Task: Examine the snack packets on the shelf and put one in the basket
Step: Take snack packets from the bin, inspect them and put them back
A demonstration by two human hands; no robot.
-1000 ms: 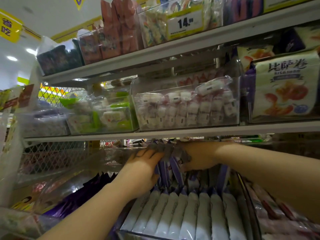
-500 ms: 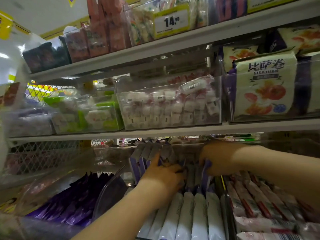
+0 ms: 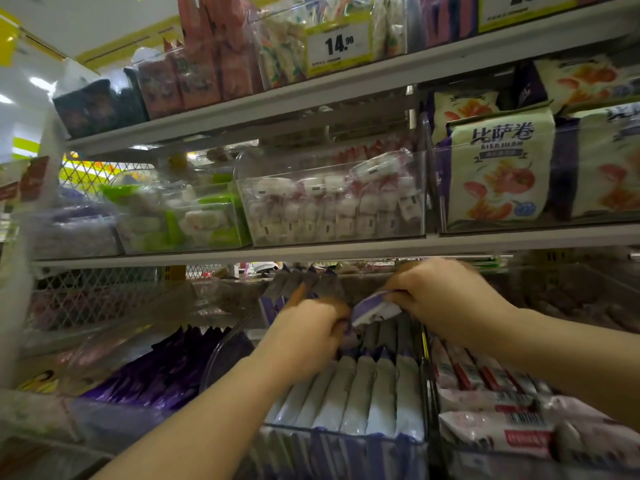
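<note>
A clear bin (image 3: 346, 436) on the lower shelf holds several upright white and purple snack packets (image 3: 360, 393). My right hand (image 3: 440, 296) pinches one purple and white packet (image 3: 372, 308) and has it lifted and tilted above the rows. My left hand (image 3: 304, 330) is curled among the back packets, its fingers pressed into the upright ones; whether it grips one is hidden. No basket is in view.
Dark purple packets (image 3: 156, 372) fill the bin to the left, pink and red packets (image 3: 491, 403) the bin to the right. The shelf edge (image 3: 311, 252) runs just above my hands, carrying clear bins of small white sweets (image 3: 332, 209) and a cream pizza-roll bag (image 3: 498, 168).
My right hand has pulled one purple and white packet up out of the back row and tilted it. My left hand stays among the packets. The view shifted slightly.
</note>
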